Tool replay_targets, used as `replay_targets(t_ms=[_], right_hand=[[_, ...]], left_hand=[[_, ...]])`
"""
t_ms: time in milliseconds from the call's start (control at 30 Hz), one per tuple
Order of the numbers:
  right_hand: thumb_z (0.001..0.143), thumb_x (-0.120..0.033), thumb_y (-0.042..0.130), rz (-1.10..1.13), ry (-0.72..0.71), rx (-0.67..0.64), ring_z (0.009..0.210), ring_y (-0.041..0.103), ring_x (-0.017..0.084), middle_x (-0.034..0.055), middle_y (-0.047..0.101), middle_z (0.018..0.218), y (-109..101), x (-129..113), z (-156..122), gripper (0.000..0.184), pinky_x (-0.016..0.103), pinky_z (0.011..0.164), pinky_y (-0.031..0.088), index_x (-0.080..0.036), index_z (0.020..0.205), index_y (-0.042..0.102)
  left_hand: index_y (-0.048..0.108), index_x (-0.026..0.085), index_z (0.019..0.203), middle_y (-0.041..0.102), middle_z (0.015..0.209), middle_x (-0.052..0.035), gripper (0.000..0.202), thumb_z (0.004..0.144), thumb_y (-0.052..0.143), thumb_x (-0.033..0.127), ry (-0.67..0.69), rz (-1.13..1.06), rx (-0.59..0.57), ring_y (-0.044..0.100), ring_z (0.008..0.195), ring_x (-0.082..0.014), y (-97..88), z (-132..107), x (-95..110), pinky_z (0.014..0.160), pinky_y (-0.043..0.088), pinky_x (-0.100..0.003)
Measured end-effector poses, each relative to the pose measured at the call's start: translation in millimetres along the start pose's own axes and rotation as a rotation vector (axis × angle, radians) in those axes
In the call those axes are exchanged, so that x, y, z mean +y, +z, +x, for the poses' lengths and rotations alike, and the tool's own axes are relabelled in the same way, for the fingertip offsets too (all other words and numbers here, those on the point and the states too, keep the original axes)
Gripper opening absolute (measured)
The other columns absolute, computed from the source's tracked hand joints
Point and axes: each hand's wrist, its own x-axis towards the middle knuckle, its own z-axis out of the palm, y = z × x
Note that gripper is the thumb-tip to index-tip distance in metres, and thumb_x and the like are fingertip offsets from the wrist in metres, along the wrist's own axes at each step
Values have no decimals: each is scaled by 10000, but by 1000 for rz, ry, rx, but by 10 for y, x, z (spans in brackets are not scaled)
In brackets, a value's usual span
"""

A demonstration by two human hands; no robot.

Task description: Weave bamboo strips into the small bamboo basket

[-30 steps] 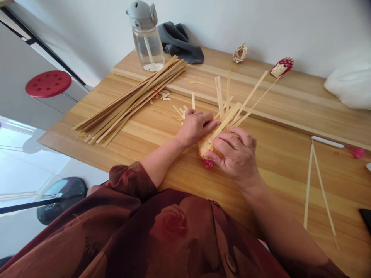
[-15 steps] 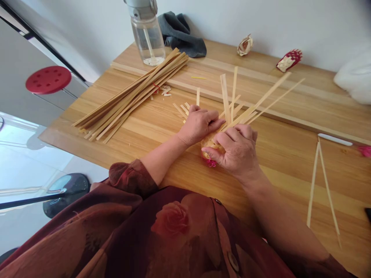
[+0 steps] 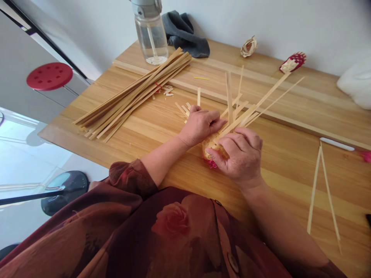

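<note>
You have a pale wooden table (image 3: 284,166) under both hands, with a plain light wall (image 3: 226,23) beyond them and a red stool (image 3: 50,76) standing on the floor well out to the left of your left hand (image 3: 201,124). Farther off on that same side of it lies a bundle of strips (image 3: 136,92), and past its far end stands a clear bottle (image 3: 151,40) with a dark cloth (image 3: 185,36) just beside it. Well beyond your right hand (image 3: 242,156), a red-and-cream woven ornament (image 3: 292,62) sits near the wall. The woven piece (image 3: 210,146) is between your hands, its loose strips fanning up and away past your fingers and a pink tuft (image 3: 212,164) at its near end, just below your right thumb. Your left hand is curled, gripping its upper left side; your right hand clasps its right side, thumb laid along the near part.
</note>
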Motion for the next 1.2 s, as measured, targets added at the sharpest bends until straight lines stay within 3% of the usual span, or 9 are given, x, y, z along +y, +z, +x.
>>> replay_targets(t_ms=[333, 533, 767, 1000, 1200], right_hand=[[985, -448, 747, -20, -45, 21, 1150, 703, 296, 38, 812, 1003, -30, 77, -17, 198, 416, 997, 495, -249, 985, 740], [983, -398, 738, -137, -38, 0, 1281, 664, 341, 41, 835, 1056, -55, 4, 24, 177, 432, 1003, 447, -224, 1016, 730], [966, -351, 667, -139, -26, -57, 1231, 646, 319, 0, 781, 859, -77, 0, 95, 144, 450, 1023, 352, -248, 864, 670], [900, -284, 625, -166, 9, -38, 1187, 637, 320, 16, 709, 785, -57, -42, 101, 141, 456, 999, 345, -241, 766, 615], [946, -329, 685, -154, -15, 46, 1210, 651, 305, -6, 802, 952, -58, -21, 8, 67, 444, 1019, 392, -268, 923, 698]], left_hand=[[526, 197, 698, 596, 638, 33, 429, 1048, 573, 441, 50, 38, 53, 544, 663, -141, 7, -18, -14, 958, 344, -396], [540, 201, 699, 588, 627, 31, 457, 1056, 559, 486, 32, 57, 94, 532, 649, -144, 15, -15, -40, 938, 340, -398], [542, 198, 698, 605, 644, 26, 449, 1057, 560, 466, 38, 87, 62, 535, 662, -144, 27, -28, -20, 940, 338, -395], [543, 200, 690, 592, 627, 25, 413, 1036, 571, 422, 48, 105, 70, 502, 643, -144, 24, -30, -3, 947, 341, -402], [541, 199, 686, 577, 607, 33, 416, 1036, 579, 420, 42, 80, 60, 502, 625, -139, 40, -31, -2, 936, 350, -394]])
